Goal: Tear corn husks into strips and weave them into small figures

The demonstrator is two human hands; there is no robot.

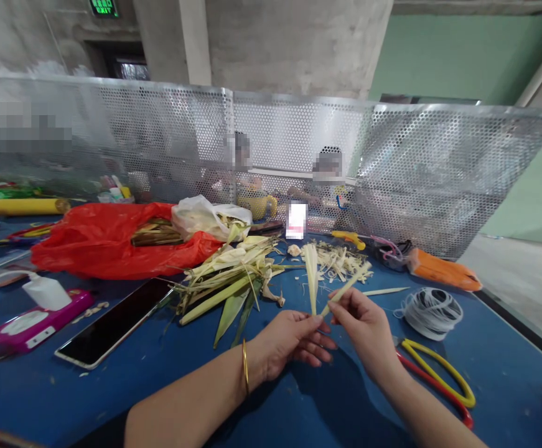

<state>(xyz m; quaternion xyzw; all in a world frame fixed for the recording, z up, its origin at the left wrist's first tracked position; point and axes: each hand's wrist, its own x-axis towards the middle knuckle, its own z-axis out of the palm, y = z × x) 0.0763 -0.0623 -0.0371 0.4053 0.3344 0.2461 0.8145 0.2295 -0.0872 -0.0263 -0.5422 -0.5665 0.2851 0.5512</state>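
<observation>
Concrete wall [294,50] and a perforated metal screen [158,130] stand behind the blue table [172,392] in the head view, with people partly visible through the holes. Judging by how things lie, the work is part way along. Pale, fine scraps [340,261] are heaped beyond the hands, so some trimming or shredding seems done, and two pale pieces are in hand. Much material looks unworked: a loose pile of dry husks [233,274], some greenish, lies left of the hands, with more inside a red bag [112,242] and a white bag [208,218] behind it. One thin loose strip [385,291] lies on the table beyond the right hand.

As for the grip, the left hand [301,341] has its thumb and forefinger together on the lower end of a fan-shaped husk piece [312,274], which stands upright and spreads toward the top; its other fingers are loosely extended beneath. The right hand [359,318] pinches a narrow husk strip [349,286], tilted up to the right, its lower end beside the left thumb; whether the two pieces touch there, I cannot tell. Scissors [450,366] and a coil of white cord [434,313] lie to the right, apart from both hands.
</observation>
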